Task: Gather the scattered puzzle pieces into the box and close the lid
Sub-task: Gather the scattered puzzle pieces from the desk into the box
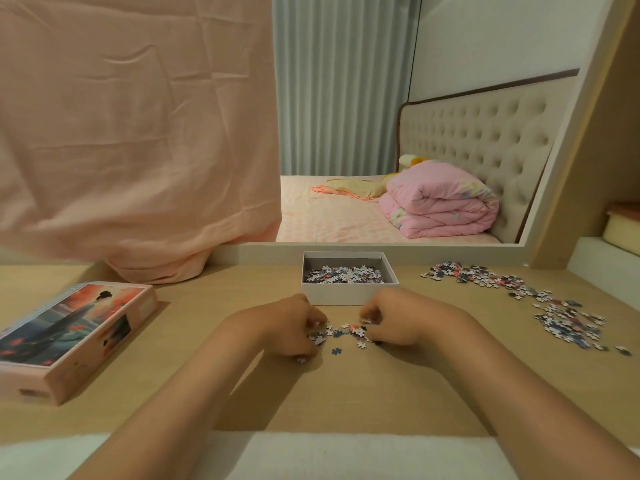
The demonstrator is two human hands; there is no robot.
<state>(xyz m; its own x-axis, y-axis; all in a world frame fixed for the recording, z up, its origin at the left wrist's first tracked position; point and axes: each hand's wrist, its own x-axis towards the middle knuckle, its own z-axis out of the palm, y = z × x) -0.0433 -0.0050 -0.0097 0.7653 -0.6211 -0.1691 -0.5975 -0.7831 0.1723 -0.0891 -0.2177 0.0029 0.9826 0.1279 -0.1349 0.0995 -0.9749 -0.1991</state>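
Mid-gather: scooping up a near batch just short of the box.

Left hand (294, 323) and right hand (391, 320) both curled narrow, fingertips pinching at small cluster of loose multicoloured jigsaw pieces (346, 332) between them on pale wooden tabletop (346, 393). Directly behind: open white cardboard box (348, 296), already part-filled with pieces. Well off to the right: long scattered trail of jigsaw pieces (540, 303), not yet gathered. Far left, lying flat: pink picture-printed box lid (69, 334), apart from the box. Judged roughly halfway through gathering. Next move probably calls for cupping the cluster tight, lifting over the near wall and releasing inside, with care for strays such as the lone blue piece (336, 351); then a reach right.
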